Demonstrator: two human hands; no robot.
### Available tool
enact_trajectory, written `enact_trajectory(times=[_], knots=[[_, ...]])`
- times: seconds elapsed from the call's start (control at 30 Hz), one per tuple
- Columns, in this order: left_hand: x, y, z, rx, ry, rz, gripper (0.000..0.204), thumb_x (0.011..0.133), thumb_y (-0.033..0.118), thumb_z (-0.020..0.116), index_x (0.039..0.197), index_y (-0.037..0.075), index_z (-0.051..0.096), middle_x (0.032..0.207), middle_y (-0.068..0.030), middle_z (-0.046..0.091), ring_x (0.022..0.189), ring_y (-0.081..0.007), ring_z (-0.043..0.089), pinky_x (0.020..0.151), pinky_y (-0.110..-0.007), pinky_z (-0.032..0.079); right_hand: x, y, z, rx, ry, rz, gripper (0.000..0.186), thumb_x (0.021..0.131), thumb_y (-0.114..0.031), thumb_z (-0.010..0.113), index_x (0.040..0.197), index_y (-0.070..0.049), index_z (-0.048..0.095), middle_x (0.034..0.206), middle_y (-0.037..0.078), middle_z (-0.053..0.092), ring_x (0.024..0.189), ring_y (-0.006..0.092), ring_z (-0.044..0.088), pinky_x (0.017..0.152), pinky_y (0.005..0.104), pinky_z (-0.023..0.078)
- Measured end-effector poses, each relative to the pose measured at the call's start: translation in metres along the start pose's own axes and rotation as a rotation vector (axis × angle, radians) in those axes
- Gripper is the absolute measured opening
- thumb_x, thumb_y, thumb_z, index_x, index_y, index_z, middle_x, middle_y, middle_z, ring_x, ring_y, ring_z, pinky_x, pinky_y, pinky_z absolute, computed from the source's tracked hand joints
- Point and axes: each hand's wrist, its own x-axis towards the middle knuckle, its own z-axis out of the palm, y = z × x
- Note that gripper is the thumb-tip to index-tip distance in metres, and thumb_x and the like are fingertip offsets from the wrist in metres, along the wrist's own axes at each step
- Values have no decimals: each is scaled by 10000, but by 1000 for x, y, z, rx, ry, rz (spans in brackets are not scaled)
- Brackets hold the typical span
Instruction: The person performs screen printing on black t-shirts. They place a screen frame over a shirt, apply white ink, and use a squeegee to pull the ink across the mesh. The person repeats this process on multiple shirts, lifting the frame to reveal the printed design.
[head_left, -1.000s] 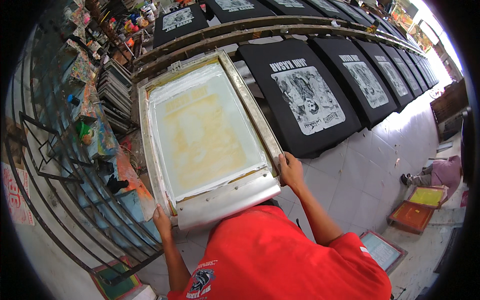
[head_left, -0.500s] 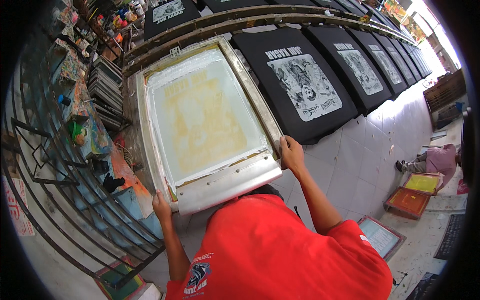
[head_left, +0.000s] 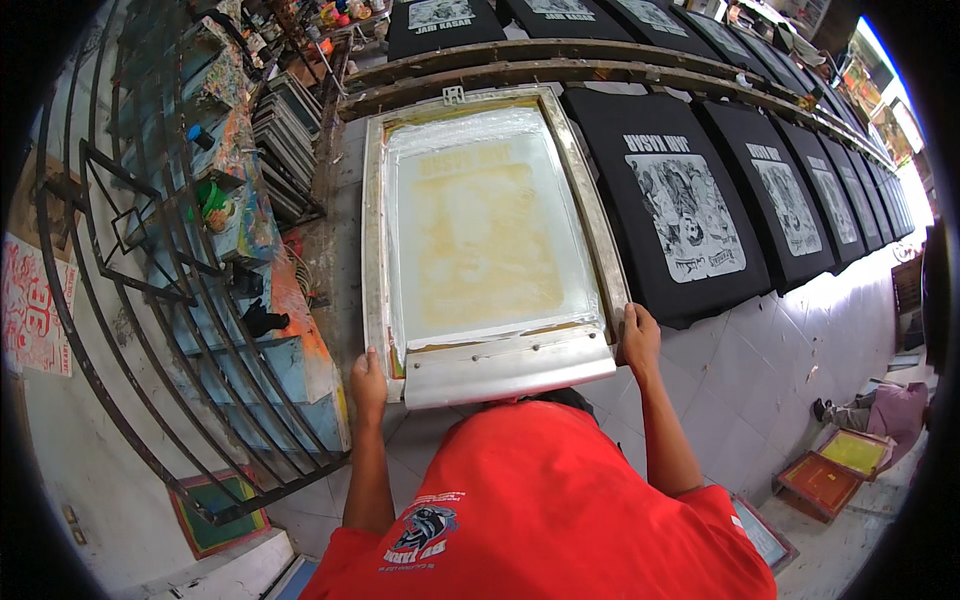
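Observation:
A screen-printing frame (head_left: pixel 480 240) with pale mesh, a yellowish stencil image, silvery borders and a metal plate (head_left: pixel 510 375) across its near end sits in front of me at the printing bench. My left hand (head_left: pixel 368 378) is closed on its lower left edge. My right hand (head_left: pixel 640 340) grips the right edge near the bottom. Just right of the frame lies a black shirt (head_left: pixel 670 130) with a white printed picture, stretched on a board in a row of similar shirts (head_left: pixel 800 220). What lies under the frame is hidden.
Metal railing (head_left: pixel 130 320) and paint-stained steps (head_left: pixel 235 340) run along my left, near stacked screens (head_left: pixel 285 150). A wooden rail (head_left: pixel 560 75) runs behind the frame. Tiled floor (head_left: pixel 730 355) shows at right, where a person (head_left: pixel 895 410) is beside coloured screens (head_left: pixel 820 480).
My view has turned, so the frame appears straighter and further right. My hands have moved with it, still gripping both sides.

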Motion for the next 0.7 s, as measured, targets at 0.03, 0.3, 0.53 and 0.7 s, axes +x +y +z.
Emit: enact_trajectory(times=[0.03, 0.3, 0.53, 0.7], knots=[[-2, 3, 2, -40, 18, 13, 499, 1005, 374, 448, 777, -53, 568, 686, -140, 567, 679, -230, 542, 691, -380, 432, 1, 1, 0, -8, 16, -14, 388, 961, -340, 503, 1064, -1, 661, 883, 227, 680, 829, 352, 667, 754, 418, 493], [-5, 6, 3, -12, -19, -20, 503, 974, 413, 474, 867, -59, 612, 816, -281, 627, 815, -455, 607, 726, -469, 453, 8, 23, 10, 49, 12, -22, 404, 987, -321, 485, 1039, 49, 640, 837, 179, 653, 773, 237, 589, 732, 359, 466], [-12, 35, -2, -150, -130, -67, 493, 983, 421, 468, 1075, -37, 621, 979, -197, 668, 930, -315, 641, 823, -417, 467, 13, 23, -2, 61, -104, 62, 439, 974, -364, 483, 1153, 14, 616, 1043, 243, 663, 1006, 377, 635, 873, 400, 470], [-1, -30, -18, -928, -356, -315, 482, 997, 380, 465, 1292, 2, 520, 1211, -142, 611, 1120, -233, 583, 947, -341, 441, -4, 13, -22, 56, -161, -41, 467, 978, -360, 480, 1268, 0, 549, 1184, 250, 620, 1135, 388, 585, 953, 391, 445]])
